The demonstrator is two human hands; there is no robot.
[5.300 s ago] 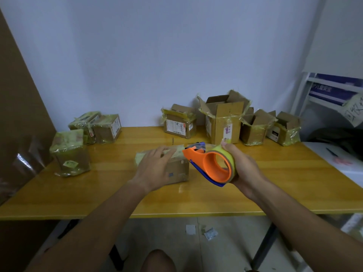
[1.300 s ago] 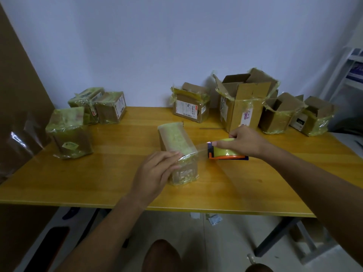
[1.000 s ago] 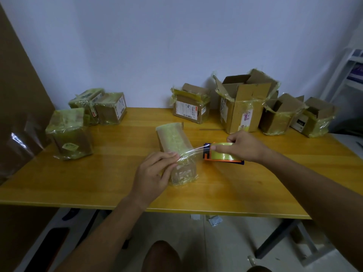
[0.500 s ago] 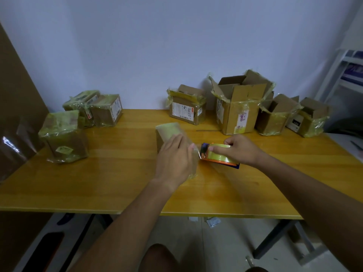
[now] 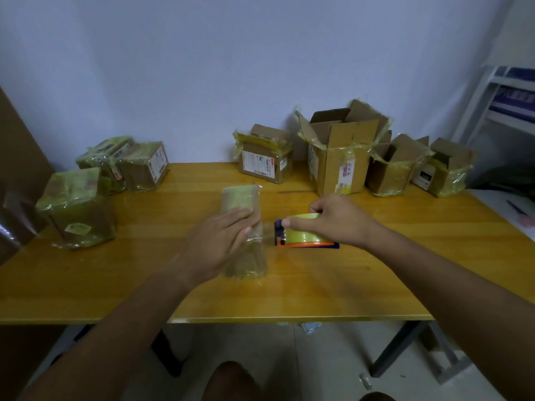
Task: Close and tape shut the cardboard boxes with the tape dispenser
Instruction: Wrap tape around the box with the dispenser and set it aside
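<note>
Both hands are busy at the table's middle: the left hand (image 5: 223, 241) is pressed flat, fingers extended, on the taped cardboard box (image 5: 243, 227), while the right hand (image 5: 333, 219) is closed around the tape dispenser (image 5: 304, 235) just right of it. A short clear strip seems stretched between them. It is best smoothed down firmly before being torn against the dispenser's blade.
</note>
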